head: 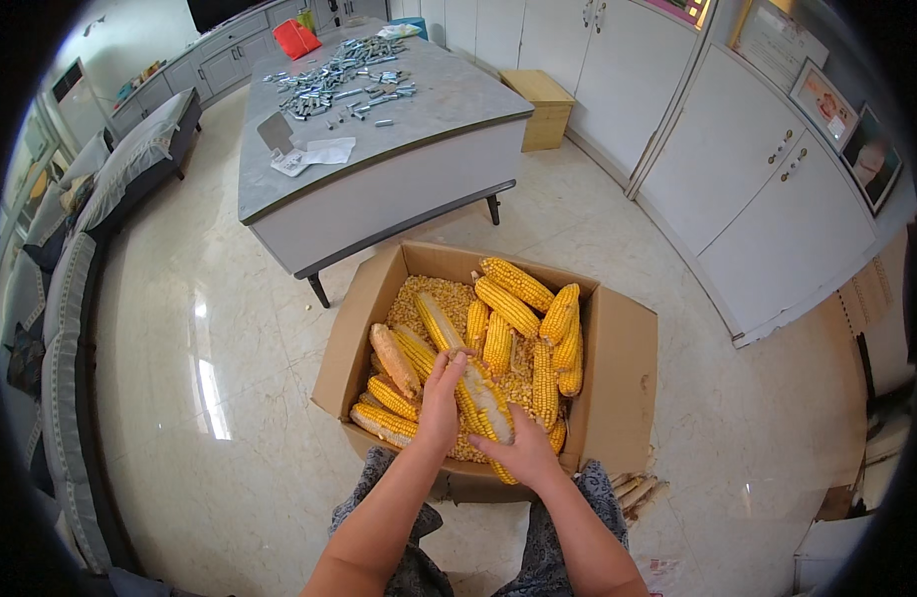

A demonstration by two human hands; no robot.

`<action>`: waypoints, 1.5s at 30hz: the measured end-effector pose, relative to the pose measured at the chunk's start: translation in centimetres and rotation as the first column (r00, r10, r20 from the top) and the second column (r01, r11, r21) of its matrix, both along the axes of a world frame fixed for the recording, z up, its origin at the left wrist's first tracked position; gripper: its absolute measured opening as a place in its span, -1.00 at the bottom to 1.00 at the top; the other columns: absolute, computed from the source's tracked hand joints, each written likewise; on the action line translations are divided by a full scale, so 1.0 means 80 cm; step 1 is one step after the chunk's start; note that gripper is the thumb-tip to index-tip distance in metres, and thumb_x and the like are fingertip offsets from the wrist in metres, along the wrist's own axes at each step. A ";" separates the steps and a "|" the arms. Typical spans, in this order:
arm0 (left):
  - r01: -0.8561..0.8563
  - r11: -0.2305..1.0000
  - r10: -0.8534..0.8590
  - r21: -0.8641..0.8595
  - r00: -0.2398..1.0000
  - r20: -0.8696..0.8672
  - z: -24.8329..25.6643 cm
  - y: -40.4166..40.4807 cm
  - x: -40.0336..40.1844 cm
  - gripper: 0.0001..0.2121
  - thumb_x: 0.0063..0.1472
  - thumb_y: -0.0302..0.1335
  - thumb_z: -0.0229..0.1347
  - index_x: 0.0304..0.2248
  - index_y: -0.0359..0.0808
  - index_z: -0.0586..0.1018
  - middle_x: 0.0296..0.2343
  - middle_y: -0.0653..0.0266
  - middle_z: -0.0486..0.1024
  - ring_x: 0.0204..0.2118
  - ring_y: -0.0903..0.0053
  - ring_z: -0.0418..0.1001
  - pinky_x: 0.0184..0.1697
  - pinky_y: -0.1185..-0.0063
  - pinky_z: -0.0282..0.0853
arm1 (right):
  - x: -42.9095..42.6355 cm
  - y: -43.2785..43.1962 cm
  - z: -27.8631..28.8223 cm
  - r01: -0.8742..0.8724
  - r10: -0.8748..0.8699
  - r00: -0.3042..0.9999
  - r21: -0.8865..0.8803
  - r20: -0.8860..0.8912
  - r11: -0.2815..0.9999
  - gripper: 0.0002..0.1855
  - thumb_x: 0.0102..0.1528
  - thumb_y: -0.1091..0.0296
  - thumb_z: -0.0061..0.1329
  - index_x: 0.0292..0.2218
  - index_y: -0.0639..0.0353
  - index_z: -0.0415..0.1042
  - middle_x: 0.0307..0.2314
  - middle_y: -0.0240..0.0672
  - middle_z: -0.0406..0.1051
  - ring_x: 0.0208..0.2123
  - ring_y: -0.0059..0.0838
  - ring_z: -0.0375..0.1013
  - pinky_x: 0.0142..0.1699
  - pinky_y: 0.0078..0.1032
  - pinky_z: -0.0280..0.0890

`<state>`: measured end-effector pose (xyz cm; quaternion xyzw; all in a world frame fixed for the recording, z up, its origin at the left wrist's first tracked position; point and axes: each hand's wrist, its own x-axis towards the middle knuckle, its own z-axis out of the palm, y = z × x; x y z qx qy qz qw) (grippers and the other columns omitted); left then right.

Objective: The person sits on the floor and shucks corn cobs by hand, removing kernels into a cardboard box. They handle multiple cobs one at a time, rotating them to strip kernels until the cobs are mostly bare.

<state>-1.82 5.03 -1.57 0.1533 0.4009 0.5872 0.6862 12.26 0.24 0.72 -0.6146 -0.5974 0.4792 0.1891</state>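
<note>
Both hands hold one partly shelled corn cob (pixel 482 399) over an open cardboard box (pixel 622 373). My left hand (pixel 443 395) grips its upper end, and my right hand (pixel 524 444) holds its lower end with the thumb against it. A pale strip without kernels runs along the side facing up. Loose kernels (pixel 436 295) lie in the box, with several yellow cobs (pixel 507 306) piled mostly on the right. At the left lies a cob stripped of kernels (pixel 395 360), beside more yellow cobs (pixel 388 425).
Beyond the box stands a grey-topped table (pixel 443 112) with a heap of small metal tubes (pixel 332 82), papers (pixel 309 155) and a red packet (pixel 296 39). A wooden box (pixel 540 108) stands by white cabinets (pixel 757 164). Bare cobs (pixel 636 492) lie on the floor at right; a sofa (pixel 67 321) is left.
</note>
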 end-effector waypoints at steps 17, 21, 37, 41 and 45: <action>0.138 0.990 -0.137 0.032 0.990 -0.038 0.005 -0.004 -0.004 -0.58 -0.01 -0.64 0.02 -0.10 -0.28 0.28 -0.29 0.30 0.34 -0.22 0.55 0.31 -0.16 0.59 0.22 | 0.001 0.000 -0.002 0.029 -0.029 0.999 0.004 -0.045 1.000 -0.23 -0.19 -0.09 0.11 -0.13 0.40 0.24 -0.34 -0.05 0.38 -0.30 -0.21 0.39 -0.16 -0.43 0.26; 0.245 0.968 -0.240 0.048 0.967 -0.082 0.011 -0.005 0.003 -0.41 -0.04 -0.68 0.04 0.02 -0.27 0.13 -0.21 0.28 0.31 -0.16 0.51 0.30 -0.10 0.58 0.21 | 0.007 0.001 -0.010 0.082 -0.089 0.969 -0.042 -0.232 0.996 -0.29 -0.14 -0.04 0.09 -0.14 0.39 0.25 -0.37 -0.12 0.38 -0.33 -0.31 0.38 -0.18 -0.45 0.25; 0.306 0.942 -0.277 0.139 0.941 -0.195 0.017 -0.010 0.006 -0.20 -0.06 -0.68 0.15 0.11 -0.22 -0.07 -0.13 0.26 0.27 -0.14 0.56 0.31 -0.11 0.60 0.27 | 0.013 0.001 -0.019 0.117 -0.125 0.916 -0.044 -0.381 0.992 -0.52 0.17 0.10 -0.35 -0.12 0.39 0.27 -0.34 -0.18 0.37 -0.27 -0.43 0.32 -0.15 -0.54 0.18; 0.233 0.960 -0.170 0.156 0.926 -0.336 0.004 -0.012 0.016 -0.17 -0.08 -0.62 0.19 0.11 -0.29 -0.11 -0.13 0.17 0.25 -0.15 0.52 0.30 -0.12 0.59 0.29 | 0.007 -0.002 -0.037 0.168 -0.162 0.916 -0.014 -0.368 0.986 -0.53 0.19 0.10 -0.39 -0.14 0.39 0.28 -0.31 -0.22 0.36 -0.26 -0.43 0.31 -0.11 -0.54 0.17; 0.196 0.964 -0.097 0.182 0.890 -0.445 -0.003 -0.010 0.026 -0.22 -0.04 -0.58 0.17 0.09 -0.34 -0.08 -0.14 0.16 0.24 -0.15 0.53 0.29 -0.15 0.60 0.29 | 0.001 -0.004 -0.030 0.243 -0.234 0.883 -0.032 -0.406 0.970 -0.49 0.19 0.06 -0.37 -0.12 0.40 0.27 -0.27 -0.22 0.35 -0.22 -0.44 0.30 -0.09 -0.54 0.16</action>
